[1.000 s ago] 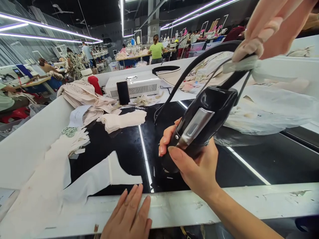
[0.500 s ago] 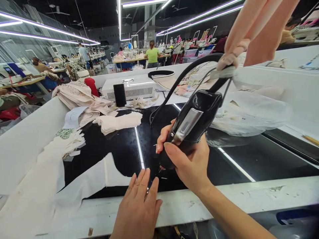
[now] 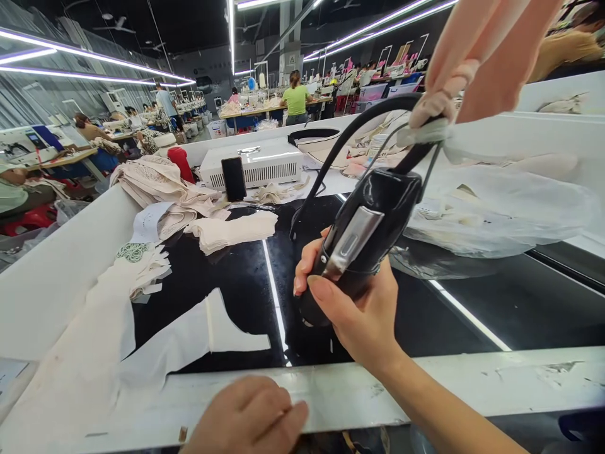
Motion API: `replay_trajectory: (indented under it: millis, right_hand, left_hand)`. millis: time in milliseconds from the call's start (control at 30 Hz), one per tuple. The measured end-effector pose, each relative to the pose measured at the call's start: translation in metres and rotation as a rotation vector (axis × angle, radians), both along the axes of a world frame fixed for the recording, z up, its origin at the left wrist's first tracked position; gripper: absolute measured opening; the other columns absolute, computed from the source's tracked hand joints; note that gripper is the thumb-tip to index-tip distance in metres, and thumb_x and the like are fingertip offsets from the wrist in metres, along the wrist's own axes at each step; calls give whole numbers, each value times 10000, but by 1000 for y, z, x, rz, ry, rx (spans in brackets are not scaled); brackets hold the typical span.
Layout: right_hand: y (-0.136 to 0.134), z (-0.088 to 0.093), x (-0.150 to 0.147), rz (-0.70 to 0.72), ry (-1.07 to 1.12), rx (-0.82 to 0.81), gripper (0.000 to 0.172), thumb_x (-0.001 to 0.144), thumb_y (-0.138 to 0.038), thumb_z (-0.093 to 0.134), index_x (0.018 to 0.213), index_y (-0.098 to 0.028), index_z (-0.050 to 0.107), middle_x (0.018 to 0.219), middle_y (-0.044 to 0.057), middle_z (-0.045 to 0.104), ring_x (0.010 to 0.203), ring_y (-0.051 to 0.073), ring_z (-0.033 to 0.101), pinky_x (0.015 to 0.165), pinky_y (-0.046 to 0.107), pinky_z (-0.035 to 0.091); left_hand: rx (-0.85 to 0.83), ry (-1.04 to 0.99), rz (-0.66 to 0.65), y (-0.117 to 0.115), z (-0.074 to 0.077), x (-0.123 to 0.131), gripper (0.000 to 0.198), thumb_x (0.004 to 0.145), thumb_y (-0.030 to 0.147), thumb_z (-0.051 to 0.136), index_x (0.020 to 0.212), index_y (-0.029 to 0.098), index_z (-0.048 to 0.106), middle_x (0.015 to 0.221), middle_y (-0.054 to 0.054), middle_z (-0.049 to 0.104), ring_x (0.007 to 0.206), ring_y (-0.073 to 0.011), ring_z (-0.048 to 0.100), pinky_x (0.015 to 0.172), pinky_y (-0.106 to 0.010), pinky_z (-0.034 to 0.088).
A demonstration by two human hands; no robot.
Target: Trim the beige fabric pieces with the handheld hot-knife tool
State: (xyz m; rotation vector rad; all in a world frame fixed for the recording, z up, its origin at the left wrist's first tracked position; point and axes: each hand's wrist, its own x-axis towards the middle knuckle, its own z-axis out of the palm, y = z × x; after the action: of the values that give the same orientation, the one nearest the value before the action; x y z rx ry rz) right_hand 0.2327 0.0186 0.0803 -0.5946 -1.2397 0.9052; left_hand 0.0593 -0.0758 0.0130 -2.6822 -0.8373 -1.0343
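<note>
My right hand (image 3: pixel 362 302) is wrapped round a black handheld tool (image 3: pixel 366 221) with a metal plate on its side, tilted above the black glass surface (image 3: pixel 246 284). A cable and knotted pink cloth strips (image 3: pixel 442 101) run up from the tool's top. My left hand (image 3: pixel 258 413) is over the white front edge, fingers curled in; whether anything is inside cannot be seen. Left of the tool, a pale cut fabric piece (image 3: pixel 189 331) lies flat on the glass. Behind it rests a stack of small fabric pieces (image 3: pixel 236 230).
A white vented box (image 3: pixel 255 165) and an upright phone (image 3: pixel 234 179) stand at the back. Crumpled fabric (image 3: pixel 155 180) and a red object (image 3: pixel 180 164) are at the back left. A clear plastic bag (image 3: pixel 496 214) lies to the right. People work at distant tables.
My left hand has drawn back from the glass to the front edge, and its spread fingers have curled. My right hand still holds the tool. The view has shifted slightly.
</note>
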Motion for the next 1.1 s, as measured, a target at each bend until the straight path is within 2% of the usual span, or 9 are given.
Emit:
replay_trajectory:
  millis: [67, 167, 300, 467, 633, 1100]
  right_hand:
    - [-3, -1, -4, 24, 3, -13, 333, 801, -275, 809, 981, -264, 529, 791, -53, 655, 577, 128, 624, 548, 293, 552]
    - [-7, -1, -11, 53, 15, -23, 343, 801, -265, 811, 997, -267, 530, 797, -55, 660, 571, 124, 632, 542, 286, 563]
    - [-9, -2, -19, 106, 57, -8, 347, 804, -220, 800, 1002, -268, 519, 798, -58, 659, 573, 116, 629, 529, 265, 560]
    - [-9, -2, -27, 124, 71, -14, 359, 820, -257, 822, 1026, -271, 528, 802, -49, 653, 580, 122, 619, 526, 268, 552]
    - [-7, -2, -34, 121, 87, -23, 426, 811, -340, 859, 1061, -275, 521, 771, -48, 649, 568, 136, 609, 517, 292, 552]
    - [-3, -6, -40, 108, 100, -29, 414, 800, -318, 860, 1012, -276, 506, 795, -54, 639, 563, 123, 601, 498, 276, 528]
  left_hand:
    - [16, 22, 85, 5, 5, -16, 327, 1133, 152, 407, 1066, 136, 727, 855, -27, 753, 790, -140, 735, 801, -249, 625]
    - [65, 86, 190, 14, 3, -30, 278, 1132, 211, 463, 1102, 159, 735, 996, -41, 774, 953, -181, 744, 925, -319, 618]
    - [75, 172, 234, 22, 0, -38, 319, 1147, 297, 433, 1167, 176, 728, 1083, -43, 771, 1019, -196, 739, 992, -366, 607]
    - [29, 204, 243, 23, -4, -42, 339, 1148, 313, 415, 1210, 154, 707, 1075, -58, 764, 980, -224, 748, 928, -420, 638]
    - [12, 167, 242, 22, -8, -42, 340, 1149, 298, 409, 1220, 148, 706, 1094, -65, 755, 996, -217, 740, 960, -421, 630]
    - [-41, 138, 236, 21, -10, -39, 327, 1139, 287, 422, 1240, 143, 697, 1106, -80, 735, 1025, -230, 721, 970, -419, 625]
